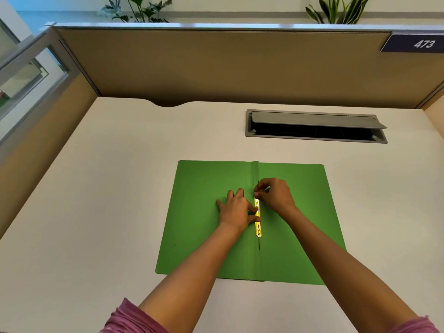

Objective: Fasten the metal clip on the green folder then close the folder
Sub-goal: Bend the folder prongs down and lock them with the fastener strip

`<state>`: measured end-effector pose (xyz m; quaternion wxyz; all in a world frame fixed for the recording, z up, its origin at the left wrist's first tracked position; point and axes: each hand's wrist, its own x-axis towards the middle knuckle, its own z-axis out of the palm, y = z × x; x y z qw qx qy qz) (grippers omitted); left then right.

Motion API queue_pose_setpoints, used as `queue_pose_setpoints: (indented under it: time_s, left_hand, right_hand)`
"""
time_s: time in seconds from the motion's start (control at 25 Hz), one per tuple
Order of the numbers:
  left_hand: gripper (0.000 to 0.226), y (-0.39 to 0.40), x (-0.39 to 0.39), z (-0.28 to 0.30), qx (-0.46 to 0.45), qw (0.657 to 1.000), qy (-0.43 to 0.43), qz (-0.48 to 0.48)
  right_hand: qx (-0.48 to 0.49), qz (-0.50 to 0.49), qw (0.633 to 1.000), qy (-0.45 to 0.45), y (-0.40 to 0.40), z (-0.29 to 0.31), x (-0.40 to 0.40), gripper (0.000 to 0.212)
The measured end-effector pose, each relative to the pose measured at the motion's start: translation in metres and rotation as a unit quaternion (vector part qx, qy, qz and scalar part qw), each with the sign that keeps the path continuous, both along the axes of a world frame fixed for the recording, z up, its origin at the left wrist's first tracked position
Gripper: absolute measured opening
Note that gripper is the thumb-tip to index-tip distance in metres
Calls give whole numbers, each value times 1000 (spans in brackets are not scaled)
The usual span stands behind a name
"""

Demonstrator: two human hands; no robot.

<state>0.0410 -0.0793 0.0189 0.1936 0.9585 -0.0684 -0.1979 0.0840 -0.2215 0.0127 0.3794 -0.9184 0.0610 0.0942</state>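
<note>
A green folder (204,236) lies open and flat on the white desk, its spine running away from me. A shiny yellow-metal clip (257,230) sits along the spine, with a thin prong sticking out at its near end. My left hand (236,209) rests flat on the left leaf, thumb pressing the clip's bar. My right hand (274,194) is at the clip's far end, fingertips pinched on the upright thin metal prong there. The far part of the clip is hidden under my fingers.
An open grey cable hatch (316,126) is set in the desk behind the folder. Tan partition walls (216,68) close the desk at the back and left. A number plate (415,43) hangs at the top right.
</note>
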Motion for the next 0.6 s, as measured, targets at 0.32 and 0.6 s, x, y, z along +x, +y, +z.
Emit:
queue_pose_setpoints:
  time_s: [0.32, 0.6]
  left_hand:
    - [40, -1, 0, 0, 8, 1000, 1, -4]
    - [40, 0, 0, -3, -2, 1000, 2, 1]
  right_hand:
    - [-12, -44, 999, -17, 3, -8, 7, 14]
    - [74, -101, 991, 45, 0, -13, 21, 16]
